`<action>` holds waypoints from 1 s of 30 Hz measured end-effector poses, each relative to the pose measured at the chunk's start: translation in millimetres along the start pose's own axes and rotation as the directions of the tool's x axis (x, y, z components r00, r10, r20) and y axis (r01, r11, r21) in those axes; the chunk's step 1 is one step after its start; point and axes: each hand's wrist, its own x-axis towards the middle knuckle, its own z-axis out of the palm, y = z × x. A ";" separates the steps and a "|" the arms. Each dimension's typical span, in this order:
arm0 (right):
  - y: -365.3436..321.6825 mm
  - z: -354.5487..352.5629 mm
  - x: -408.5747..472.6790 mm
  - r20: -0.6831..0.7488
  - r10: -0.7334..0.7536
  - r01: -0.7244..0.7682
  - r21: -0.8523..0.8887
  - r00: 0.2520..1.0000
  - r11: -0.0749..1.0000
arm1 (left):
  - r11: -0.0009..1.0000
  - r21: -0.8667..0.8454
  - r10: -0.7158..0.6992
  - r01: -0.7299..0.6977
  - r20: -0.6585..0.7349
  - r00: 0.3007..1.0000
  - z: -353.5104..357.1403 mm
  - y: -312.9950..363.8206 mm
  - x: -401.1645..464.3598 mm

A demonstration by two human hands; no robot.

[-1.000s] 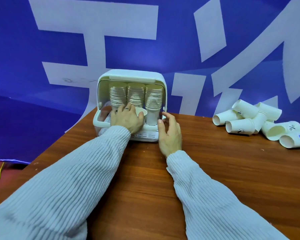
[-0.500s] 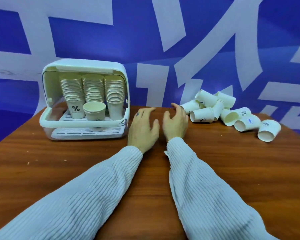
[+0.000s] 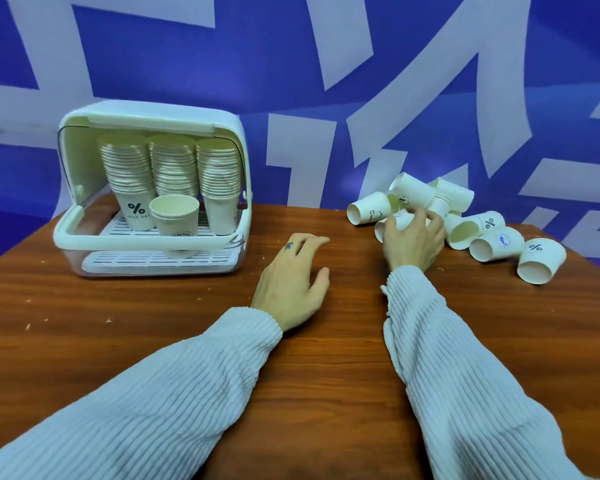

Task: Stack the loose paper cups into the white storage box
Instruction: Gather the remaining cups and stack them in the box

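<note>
From the head camera, a wooden table (image 3: 326, 375) with a reddish-brown, streaky grain fills the lower part of the view, flecked with small pale crumbs. At its back left stands the white storage box (image 3: 146, 123) — smooth moulded plastic with rounded corners, its curved lid swung up and back, a slatted white tray forming the floor. Inside, three tall stacks of nested cups (image 3: 174, 168) stand side by side, their rolled rims making fine ribbed bands. In front of them a single upright cup (image 3: 175, 216) sits on the tray, mouth up, just behind the box's front rail.

At the back right of the table lies the pile of loose paper cups (image 3: 465, 223), matte white cones tumbled on their sides, mouths facing various ways; some carry a percent sign, others a small blue mark. One cup (image 3: 539, 259) at the pile's near right edge lies with its open mouth turned towards the camera.

The right hand (image 3: 413, 242) reaches into the near left side of the pile, fingers curled over a cup on its side (image 3: 400, 221); whether it truly grips it or only touches it cannot be told, since the hand hides most of the cup. The left hand (image 3: 293, 282) lies flat, palm down on the wood between box and pile, fingers relaxed and holding nothing.

Both arms wear pale sleeves (image 3: 153, 410) of soft, finely ribbed knit — a blue wall with broad white shapes (image 3: 395, 81) stands behind.
</note>
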 end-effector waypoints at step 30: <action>-60.2 -2.8 -45.2 0.718 -0.326 -0.277 0.583 0.615 0.763 | 0.897 0.428 -0.084 0.112 -0.083 0.993 6.2 -12.7 6.0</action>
